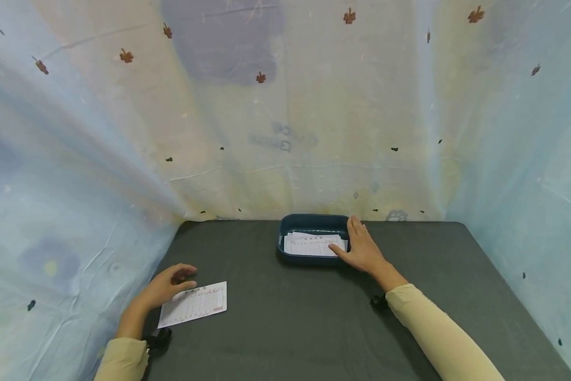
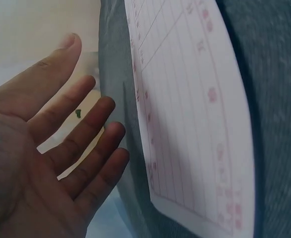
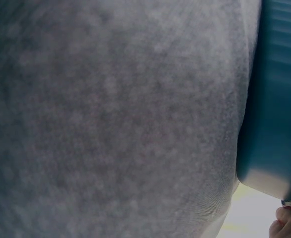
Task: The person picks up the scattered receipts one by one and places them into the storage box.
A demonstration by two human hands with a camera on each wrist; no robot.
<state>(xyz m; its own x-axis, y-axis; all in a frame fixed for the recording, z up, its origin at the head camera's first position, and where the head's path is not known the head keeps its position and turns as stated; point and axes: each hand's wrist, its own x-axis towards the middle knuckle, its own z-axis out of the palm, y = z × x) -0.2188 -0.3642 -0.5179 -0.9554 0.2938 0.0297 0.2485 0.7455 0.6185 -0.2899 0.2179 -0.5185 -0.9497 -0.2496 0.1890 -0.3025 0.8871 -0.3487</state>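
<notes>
A dark blue bin (image 1: 314,260) stands at the table's far edge, with several printed paper slips (image 1: 309,245) lying in it. At the bin's right end, my right hand (image 1: 361,250) lays straightened fingers along the rim, its thumb reaching over the slips. The right wrist view shows the bin's outer wall (image 3: 277,114) and only a bit of the fingers (image 3: 289,223). On the left, a single printed slip (image 1: 201,304) lies on the table. My left hand (image 1: 168,286) hovers at its upper left with fingers loosely spread, holding nothing; the left wrist view shows the slip (image 2: 190,124) apart from the fingers.
A dark grey cloth covers the table (image 1: 275,323). Pale patterned curtains (image 1: 314,116) hang behind the table and along both sides. The bin stands close to the back curtain.
</notes>
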